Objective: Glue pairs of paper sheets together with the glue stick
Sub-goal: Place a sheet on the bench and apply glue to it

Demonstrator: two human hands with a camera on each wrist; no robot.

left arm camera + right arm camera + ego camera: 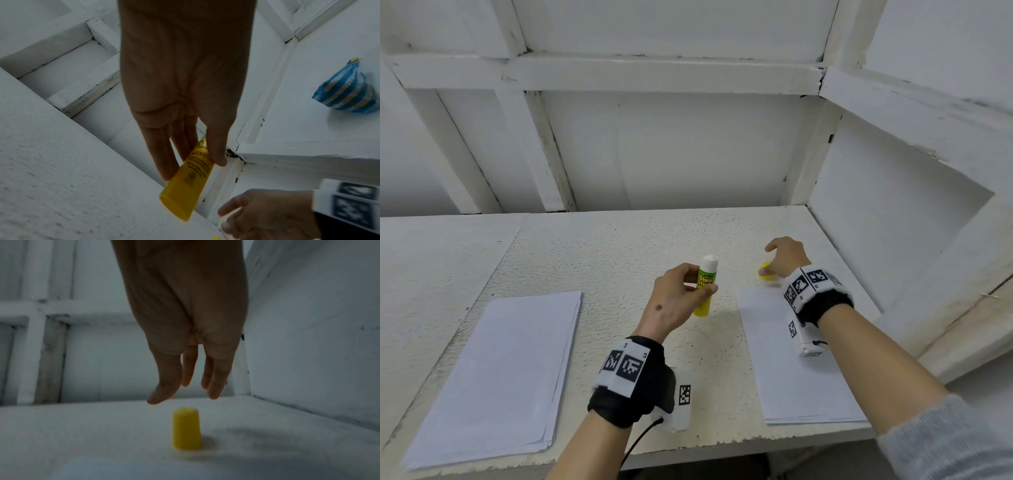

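Here, the glue stick (704,286) is held nearly upright above the white table (599,253), pinched between the thumb and curled fingers of the left hand (674,301); its white glue tip is exposed at the top. To the right of the glue stick, the yellow cap (186,429) is seen standing on the table, closed end up. Just above the cap, the right hand (787,255) is poised with fingers (213,386) relaxed, slightly spread and pointing down; nothing is held by it, and a small gap is seen between the fingertips and the cap in the right wrist view. To the left of the glue stick, a stack of white paper sheets (496,373) is laid flat on the table, well apart from the hand. To the right of the glue stick, a second stack of sheets (777,363) is laid, partly covered by the right forearm, with the cap just beyond its far edge. In the left wrist view, a blue and yellow striped bag (347,91) is visible on a white ledge to the right of the glue stick.
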